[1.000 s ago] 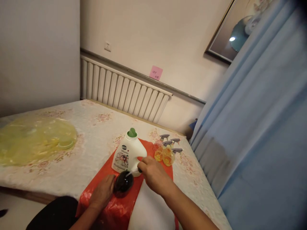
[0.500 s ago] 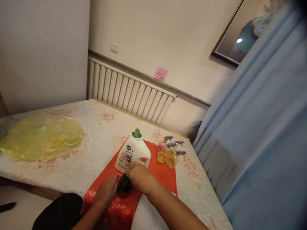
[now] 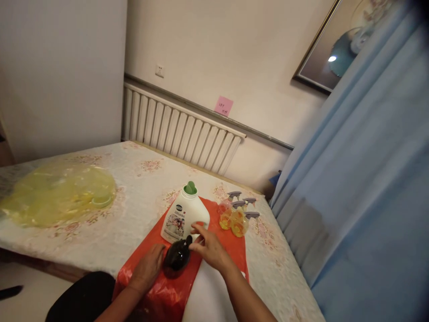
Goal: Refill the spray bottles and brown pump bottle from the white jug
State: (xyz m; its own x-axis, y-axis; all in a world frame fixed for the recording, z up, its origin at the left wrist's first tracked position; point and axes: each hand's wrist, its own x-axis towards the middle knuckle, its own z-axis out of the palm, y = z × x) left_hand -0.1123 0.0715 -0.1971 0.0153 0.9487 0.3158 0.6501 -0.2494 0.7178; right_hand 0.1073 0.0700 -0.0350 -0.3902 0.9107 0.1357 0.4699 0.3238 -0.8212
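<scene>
A dark, rounded pump bottle stands on a red plastic sheet in front of me. My left hand grips the bottle's left side; some of its fingers are hidden behind it. Beside the pump head, my right hand is open, thumb and forefinger apart, with the thumb close to the nozzle. Whether the thumb touches it I cannot tell. Just behind is a white detergent jug with a printed label, a handle and a green spout, its cap off.
Several small spray bottles with grey triggers and yellow or pink contents stand to the right. A crumpled yellow plastic bag lies on the left of the flowered cover. A blue curtain hangs on the right.
My right hand has come off the top of the dark bottle and moved slightly right, its fingers spreading. The pump head now shows. My left hand stays on the bottle.
</scene>
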